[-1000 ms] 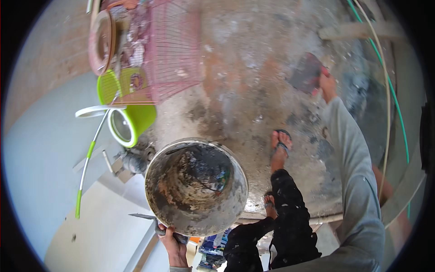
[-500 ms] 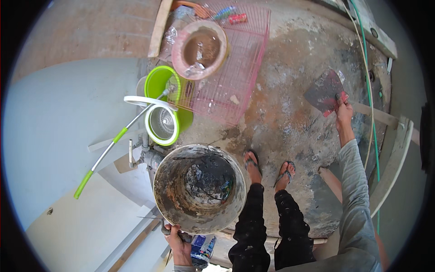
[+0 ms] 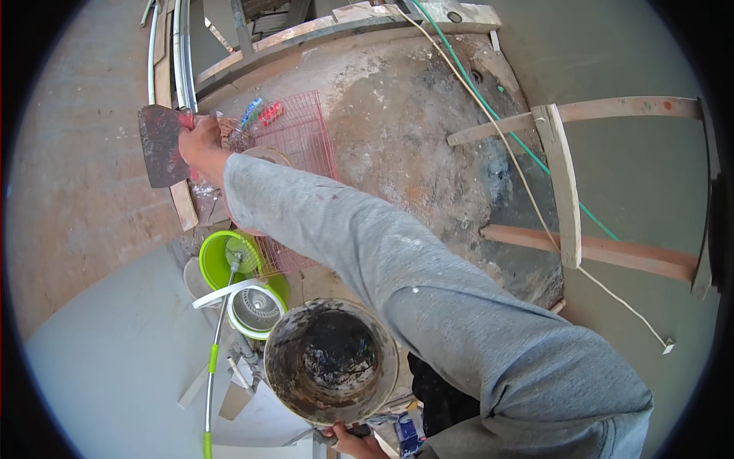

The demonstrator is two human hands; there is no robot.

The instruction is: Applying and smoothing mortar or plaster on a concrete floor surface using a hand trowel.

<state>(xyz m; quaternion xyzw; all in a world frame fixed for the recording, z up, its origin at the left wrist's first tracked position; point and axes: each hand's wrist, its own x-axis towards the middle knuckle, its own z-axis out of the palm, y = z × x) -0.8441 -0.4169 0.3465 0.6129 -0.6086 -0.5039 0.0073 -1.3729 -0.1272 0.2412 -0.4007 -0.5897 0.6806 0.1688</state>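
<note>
My right hand [image 3: 200, 145] grips the red handle of a wide, dirt-crusted rectangular blade [image 3: 159, 149], held at the upper left against the backdrop of a brownish wall surface [image 3: 92, 191]; whether it touches is unclear. My grey-sleeved right arm crosses the middle of the view. Low in the view, my left hand [image 3: 353, 442] is closed on a trowel [image 3: 330, 433] at the rim of a grimy round bucket [image 3: 275, 359], which it holds. The bucket's dark, crusted inside shows.
A pink wire cage [image 3: 313, 122] lies behind my arm. A green mop bucket [image 3: 211, 256] with a long-handled mop [image 3: 215, 352] stands left. Wooden frames [image 3: 566, 191], a green hose [image 3: 535, 157] and a pale cable [image 3: 619, 302] are on the right. Planks [image 3: 183, 206] border the left.
My right hand with the blade has swung from the right across to the upper left. The view has shifted, and the held bucket now sits lower, with my legs mostly hidden.
</note>
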